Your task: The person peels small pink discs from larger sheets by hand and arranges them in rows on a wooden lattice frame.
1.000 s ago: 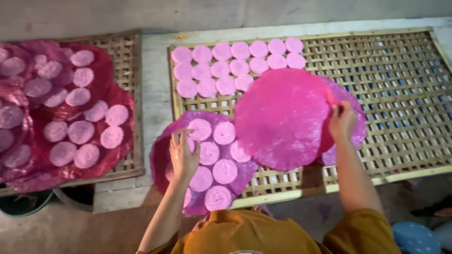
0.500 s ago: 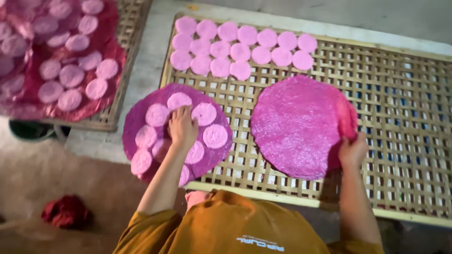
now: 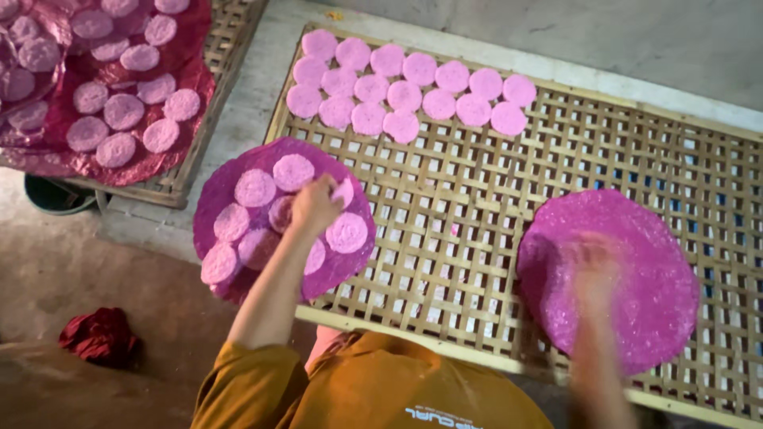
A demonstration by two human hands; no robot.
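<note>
Now the person's right hand [image 3: 592,266], blurred, lies over the big pink sheet [image 3: 628,270], which a moment ago was held up and is down flat on the bamboo rack [image 3: 477,206]; I cannot tell if the fingers grip it. The left hand [image 3: 315,205] is curled over a small pink disc [image 3: 280,213] on the round purple mat [image 3: 230,159], seemingly pinching it. Farther, rows of pink discs [image 3: 405,91] fill the rack's far corner. Left, another rack [image 3: 187,179] carries more discs on red sheets [image 3: 171,151]; a red cloth [image 3: 99,338] lies on the floor.

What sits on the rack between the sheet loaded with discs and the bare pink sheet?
Nothing: in the head view only bare bamboo lattice rack separates the loaded sheet from the bare pink sheet.
</note>
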